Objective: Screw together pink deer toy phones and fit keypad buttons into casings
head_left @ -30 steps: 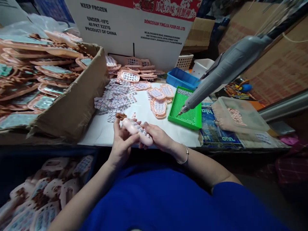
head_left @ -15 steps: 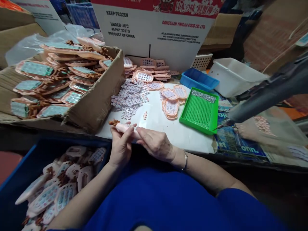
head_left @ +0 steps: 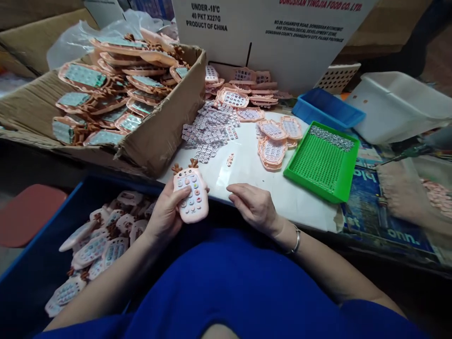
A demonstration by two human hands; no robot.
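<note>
A pink toy phone [head_left: 198,213] with brown antlers and several small picture buttons faces up at me. My left hand [head_left: 168,207] is closed around its left side, the thumb lying across the buttons. To the right of the toy, my right hand [head_left: 254,207] hovers at the table's front edge, apart from the toy. Its fingers are loosely stretched out, and I see nothing in them. Just beyond the hands, a short strip of small pink pieces [head_left: 230,160] lies on the white tabletop [head_left: 243,172].
A cardboard box [head_left: 165,117] of toy halves with green boards stands left. Below it, a blue bin [head_left: 70,202] contains toy phones. Button sheets [head_left: 210,129] and pink shells [head_left: 272,153] lie on the table. A green tray [head_left: 318,165] of screws and a blurred co-worker's arm [head_left: 399,181] are right.
The toy phone has turned from edge-on to face-up in my left hand. My right hand has let go of it and moved right. The whole view has also shifted.
</note>
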